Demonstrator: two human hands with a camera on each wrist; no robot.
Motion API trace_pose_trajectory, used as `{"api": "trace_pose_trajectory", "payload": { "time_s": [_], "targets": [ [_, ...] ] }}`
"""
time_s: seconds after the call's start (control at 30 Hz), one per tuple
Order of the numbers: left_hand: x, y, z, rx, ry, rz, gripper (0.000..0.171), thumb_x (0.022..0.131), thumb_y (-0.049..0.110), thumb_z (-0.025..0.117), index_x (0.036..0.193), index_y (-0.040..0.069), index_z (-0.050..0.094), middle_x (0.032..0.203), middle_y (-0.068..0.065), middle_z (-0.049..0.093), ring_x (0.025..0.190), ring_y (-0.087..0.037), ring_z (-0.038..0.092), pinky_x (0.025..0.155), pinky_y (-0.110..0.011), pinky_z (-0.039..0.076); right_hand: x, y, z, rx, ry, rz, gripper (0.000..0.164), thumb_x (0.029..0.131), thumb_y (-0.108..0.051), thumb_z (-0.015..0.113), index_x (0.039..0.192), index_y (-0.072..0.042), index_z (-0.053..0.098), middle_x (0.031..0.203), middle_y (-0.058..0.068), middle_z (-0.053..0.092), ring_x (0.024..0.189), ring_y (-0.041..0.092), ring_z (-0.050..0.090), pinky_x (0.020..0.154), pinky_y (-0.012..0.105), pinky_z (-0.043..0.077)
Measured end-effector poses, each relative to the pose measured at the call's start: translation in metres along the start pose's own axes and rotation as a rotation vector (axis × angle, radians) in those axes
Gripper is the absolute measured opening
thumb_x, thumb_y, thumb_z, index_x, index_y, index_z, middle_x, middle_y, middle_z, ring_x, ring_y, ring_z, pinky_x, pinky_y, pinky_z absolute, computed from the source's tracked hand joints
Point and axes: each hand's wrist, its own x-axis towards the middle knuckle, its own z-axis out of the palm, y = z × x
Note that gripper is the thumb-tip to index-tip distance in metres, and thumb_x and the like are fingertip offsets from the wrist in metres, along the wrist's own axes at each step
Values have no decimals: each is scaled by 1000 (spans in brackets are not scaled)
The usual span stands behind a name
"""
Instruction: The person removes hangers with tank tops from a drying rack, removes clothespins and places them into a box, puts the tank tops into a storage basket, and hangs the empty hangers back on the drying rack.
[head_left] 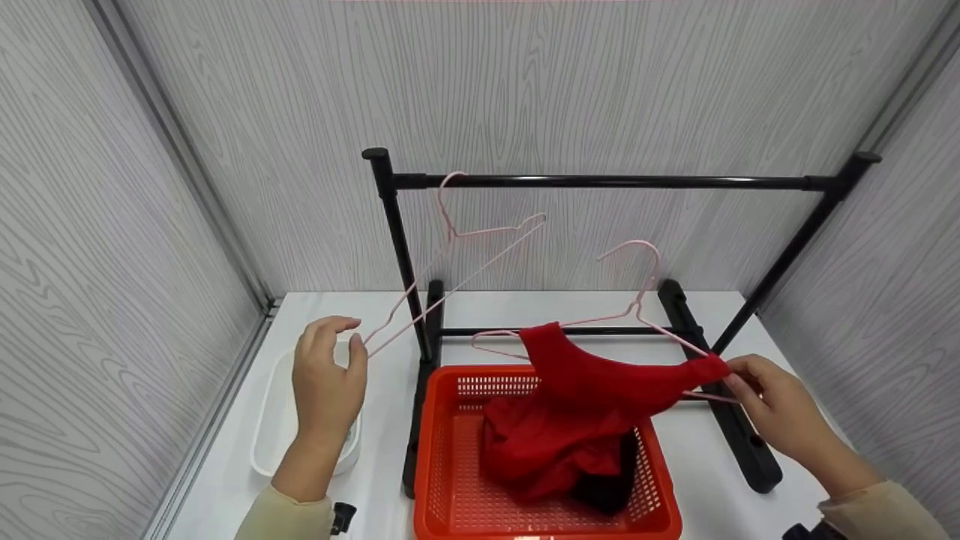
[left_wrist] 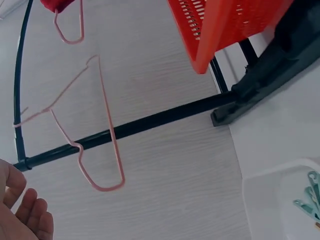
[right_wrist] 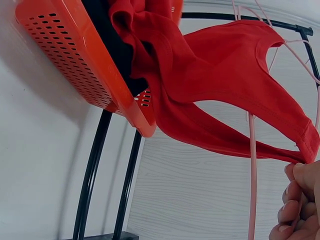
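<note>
My right hand pinches one shoulder strap of a red tank top at the right arm of a pink wire hanger. The other strap lies over the left arm of that hanger, whose looped end sticks out past it. The hanger's hook is off the rail, and the lower part of the top hangs into the orange-red basket. My left hand is raised with loosely bent fingers, near the end of a second pink hanger; the left wrist view shows it apart from that hanger.
The second hanger hangs from the top rail of a black clothes rack. Dark cloth lies in the basket under the red top. At left stands a white tray with several green clothespins. Pale walls enclose the white table.
</note>
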Motion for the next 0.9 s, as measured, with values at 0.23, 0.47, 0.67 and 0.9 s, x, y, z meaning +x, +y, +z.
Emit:
{"api": "trace_pose_trajectory", "payload": {
  "time_s": [0.23, 0.47, 0.67, 0.9],
  "targets": [
    [5, 21, 19, -25, 4, 83, 19, 89, -4, 64, 105, 4, 69, 108, -12, 65, 105, -32, 59, 91, -44, 46, 3, 2, 0, 1, 12, -14, 13, 90, 7, 67, 100, -2, 67, 85, -6, 64, 74, 2, 53, 65, 12, 41],
    [3, 46, 42, -45, -55, 151, 17, 92, 3, 64, 108, 5, 69, 114, -10, 65, 109, -28, 59, 95, -42, 47, 4, 1, -1, 5, 3, -5, 15, 90, 7, 67, 101, -3, 67, 85, -4, 65, 73, 3, 52, 63, 13, 42],
    [-1, 65, 68, -79, -117, 223, 16, 93, 7, 64, 108, 5, 68, 114, -10, 65, 109, -29, 60, 98, -42, 46, 3, 2, -3, -14, -10, 18, 15, 90, 5, 68, 103, -4, 67, 86, -3, 65, 73, 4, 52, 62, 15, 42],
    [-5, 80, 93, -58, -222, 259, 21, 96, 11, 61, 116, 7, 67, 120, -8, 64, 116, -28, 58, 103, -43, 44, 2, 3, -3, 7, 6, -10, 16, 90, 8, 67, 102, -2, 66, 87, -3, 66, 74, 3, 53, 64, 12, 42]
  ]
}}
